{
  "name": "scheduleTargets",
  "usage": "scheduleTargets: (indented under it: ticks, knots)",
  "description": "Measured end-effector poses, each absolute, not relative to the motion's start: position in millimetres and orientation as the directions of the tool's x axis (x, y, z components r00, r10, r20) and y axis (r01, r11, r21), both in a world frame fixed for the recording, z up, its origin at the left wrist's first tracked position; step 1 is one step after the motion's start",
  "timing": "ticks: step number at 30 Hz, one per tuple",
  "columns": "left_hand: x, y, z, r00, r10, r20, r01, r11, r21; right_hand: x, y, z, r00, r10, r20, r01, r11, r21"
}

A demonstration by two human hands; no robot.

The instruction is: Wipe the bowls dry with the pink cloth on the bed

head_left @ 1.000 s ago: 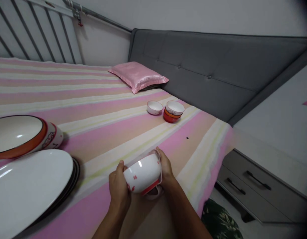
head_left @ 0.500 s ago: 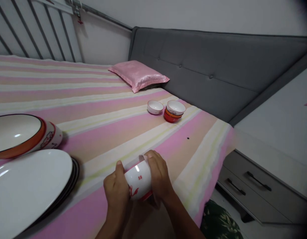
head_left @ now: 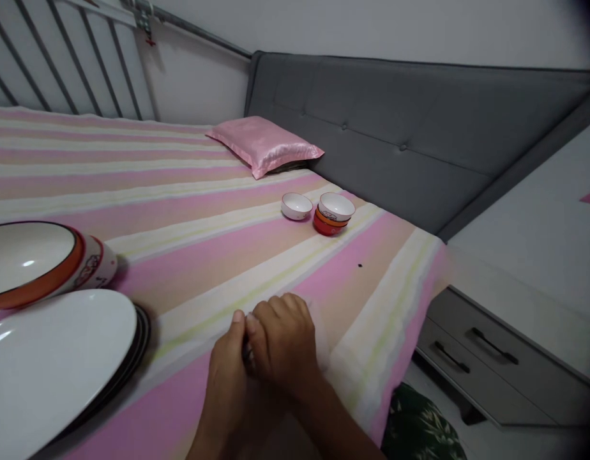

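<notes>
My left hand (head_left: 228, 358) is curled round the side of a small white bowl (head_left: 248, 355), which is almost wholly hidden now; half a second ago its red markings showed. My right hand (head_left: 283, 335) is folded over the bowl, fingers bent, thumb close to my left thumb. A thin pale cloth (head_left: 320, 329), blurred, shows at the right hand's outer edge and seems gripped in it. Both hands are just above the striped bedspread (head_left: 180, 377).
Stacked oval plates (head_left: 60, 358) and larger bowls (head_left: 31, 262) lie at left. Farther off are a small white bowl (head_left: 296, 206) and a bowl stack (head_left: 332, 214). A pink pillow (head_left: 266, 144) rests by the grey headboard (head_left: 371, 115). A drawer cabinet (head_left: 491, 358) stands right.
My right hand has moved left and over the bowl, closing up to my left hand. The bowl's white side, visible before, is now covered.
</notes>
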State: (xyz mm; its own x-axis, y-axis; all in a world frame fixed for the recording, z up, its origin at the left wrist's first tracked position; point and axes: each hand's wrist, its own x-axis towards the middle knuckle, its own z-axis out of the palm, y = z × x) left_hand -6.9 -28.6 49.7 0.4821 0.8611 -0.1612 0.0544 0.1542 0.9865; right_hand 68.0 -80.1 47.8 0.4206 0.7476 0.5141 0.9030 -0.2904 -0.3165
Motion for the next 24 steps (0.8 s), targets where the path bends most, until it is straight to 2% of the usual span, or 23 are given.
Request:
scheduleTargets:
  ticks: [4,9,12,14,20,22,24]
  knots:
    - [-3,-22,41,0.663,0.744,-0.088,0.031,0.09,0.995,98,-81,52,0.526,0.748,0.404,0.811,-0.298,-0.503]
    - [6,-6,13,0.603,0.78,-0.166,0.137,0.104,0.985,132,-73,49,0.673,0.713,0.197,0.495,-0.237,-0.836]
    - [7,-1,4,0.592,0.791,-0.155,0.179,0.059,0.982,147,-67,39,0.709,0.704,0.031,0.265,-0.226,-0.937]
    - [5,-1,4,0.59,0.794,-0.147,0.174,0.053,0.983,151,-65,33,0.713,0.701,-0.011,0.186,-0.205,-0.961]
    - [4,-9,8,0.518,0.841,-0.155,0.135,0.099,0.986,134,-67,31,0.729,0.683,0.044,0.215,-0.168,-0.962]
    - [4,-12,9,0.464,0.876,-0.13,0.143,0.071,0.987,122,-69,37,0.738,0.665,0.114,0.313,-0.187,-0.931]
    - [4,-16,10,0.428,0.896,-0.117,0.142,0.061,0.988,112,-71,44,0.707,0.668,0.234,0.485,-0.216,-0.848]
